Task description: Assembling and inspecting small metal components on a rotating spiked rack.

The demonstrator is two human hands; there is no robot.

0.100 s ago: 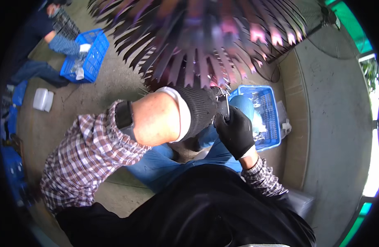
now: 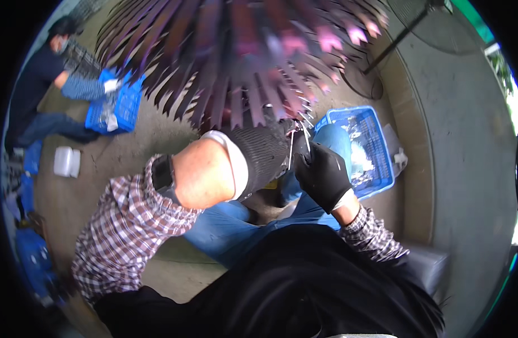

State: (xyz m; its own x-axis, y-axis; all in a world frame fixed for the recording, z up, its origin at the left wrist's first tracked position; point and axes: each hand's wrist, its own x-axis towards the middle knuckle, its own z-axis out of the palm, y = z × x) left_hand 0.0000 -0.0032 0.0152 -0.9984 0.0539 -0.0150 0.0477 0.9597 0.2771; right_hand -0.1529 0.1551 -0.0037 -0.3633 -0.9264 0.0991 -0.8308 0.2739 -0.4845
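Note:
A big fan of dark purple, glossy strips with notched ends (image 2: 214, 67) hangs in front of me. My left hand (image 2: 262, 149), in a black ribbed glove over a white cuff, reaches under its lower edge; the strips hide its fingers. Just to the right, my right hand (image 2: 325, 176) in a black glove is closed, thumb up. Thin silvery rods (image 2: 307, 138) stick out at its thumb side, between the two hands. More thin rods show along the lower edge of the strips.
Beside my right knee stands a blue plastic basket (image 2: 385, 163) with shiny silvery pieces. A co-worker (image 2: 36, 84) at the far left reaches into another blue basket (image 2: 129, 107). White containers (image 2: 66, 161) lie on the floor. At the right are a standing fan (image 2: 400, 39) and a wall.
The view has shifted, so the strips and both hands sit differently in the picture. The silvery piece at my right thumb now shows as thin separate rods.

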